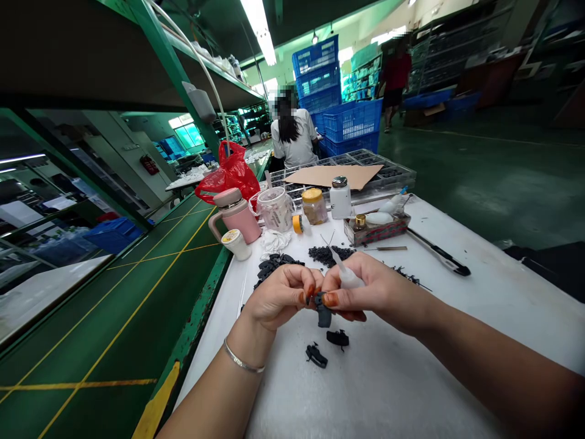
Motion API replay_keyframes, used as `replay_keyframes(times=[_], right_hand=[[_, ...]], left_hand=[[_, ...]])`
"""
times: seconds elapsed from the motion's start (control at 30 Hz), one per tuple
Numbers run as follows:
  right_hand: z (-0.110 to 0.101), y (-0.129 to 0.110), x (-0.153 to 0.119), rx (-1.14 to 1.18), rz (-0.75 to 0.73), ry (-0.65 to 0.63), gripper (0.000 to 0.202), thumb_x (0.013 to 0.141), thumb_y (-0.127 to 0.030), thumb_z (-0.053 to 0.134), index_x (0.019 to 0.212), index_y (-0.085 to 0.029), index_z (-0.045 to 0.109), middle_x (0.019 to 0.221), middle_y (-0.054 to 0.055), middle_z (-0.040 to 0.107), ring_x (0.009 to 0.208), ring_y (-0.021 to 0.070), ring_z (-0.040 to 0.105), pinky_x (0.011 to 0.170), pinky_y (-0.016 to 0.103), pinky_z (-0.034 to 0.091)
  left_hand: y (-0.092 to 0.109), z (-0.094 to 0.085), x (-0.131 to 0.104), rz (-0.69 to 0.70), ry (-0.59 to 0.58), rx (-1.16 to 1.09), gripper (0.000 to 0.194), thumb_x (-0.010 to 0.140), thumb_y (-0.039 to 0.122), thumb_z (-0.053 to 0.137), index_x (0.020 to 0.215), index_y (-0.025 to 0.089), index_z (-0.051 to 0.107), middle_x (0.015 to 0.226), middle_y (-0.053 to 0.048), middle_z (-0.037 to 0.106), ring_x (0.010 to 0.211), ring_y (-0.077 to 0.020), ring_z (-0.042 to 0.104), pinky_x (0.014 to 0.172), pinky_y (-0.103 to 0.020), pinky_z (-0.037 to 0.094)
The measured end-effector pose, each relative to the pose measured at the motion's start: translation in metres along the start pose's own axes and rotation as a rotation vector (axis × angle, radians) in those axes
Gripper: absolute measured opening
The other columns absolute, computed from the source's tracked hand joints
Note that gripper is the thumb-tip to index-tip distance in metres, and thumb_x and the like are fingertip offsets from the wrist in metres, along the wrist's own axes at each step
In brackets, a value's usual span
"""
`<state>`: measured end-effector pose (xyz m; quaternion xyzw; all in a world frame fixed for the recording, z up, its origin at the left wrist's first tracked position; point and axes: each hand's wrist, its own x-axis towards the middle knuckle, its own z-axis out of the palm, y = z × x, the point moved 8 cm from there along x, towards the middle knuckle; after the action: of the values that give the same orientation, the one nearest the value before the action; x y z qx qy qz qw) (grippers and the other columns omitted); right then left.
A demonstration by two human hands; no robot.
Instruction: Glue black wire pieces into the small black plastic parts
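My left hand point(286, 292) and my right hand point(361, 286) meet over the white table, fingertips pinched around a small black plastic part point(324, 313). A white squeeze bottle point(350, 278) with a thin nozzle is tucked in my right hand, its tip pointing up and left. Just below my hands lie two black assembled pieces, one point(337, 338) nearer and another point(316, 355) to its left. Beyond my left hand is a pile of curved black parts point(278, 263). Small black rings point(329, 255) are heaped behind my fingers. My fingertips hide part of the held piece.
A pink mug point(242, 219), a jar with a yellow lid point(314, 207), a white bottle point(340, 200) and a small tray point(377, 230) line the back. Black-handled tweezers point(441, 253) lie right. A green conveyor belt point(150, 292) runs along the left. A person in white point(295, 137) sits ahead.
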<state>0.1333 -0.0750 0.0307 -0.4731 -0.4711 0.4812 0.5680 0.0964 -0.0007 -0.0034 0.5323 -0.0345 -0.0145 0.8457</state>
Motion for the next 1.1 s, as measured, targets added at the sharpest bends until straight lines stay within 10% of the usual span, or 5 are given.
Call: replay_keyframes(times=[1.1], right_hand=[[-0.010, 0.000, 0.003, -0.292, -0.014, 0.153, 0.020, 0.073, -0.028, 0.058, 0.061, -0.013, 0.054, 0.052, -0.002, 0.048, 0.048, 0.0086, 0.036, 0.045, 0.021, 0.026]], left_hand=[[0.004, -0.021, -0.004, -0.035, 0.103, 0.116, 0.020, 0.066, 0.017, 0.080, 0.067, 0.009, 0.061, 0.080, -0.006, 0.056, 0.070, -0.0141, 0.056, 0.062, -0.022, 0.046]])
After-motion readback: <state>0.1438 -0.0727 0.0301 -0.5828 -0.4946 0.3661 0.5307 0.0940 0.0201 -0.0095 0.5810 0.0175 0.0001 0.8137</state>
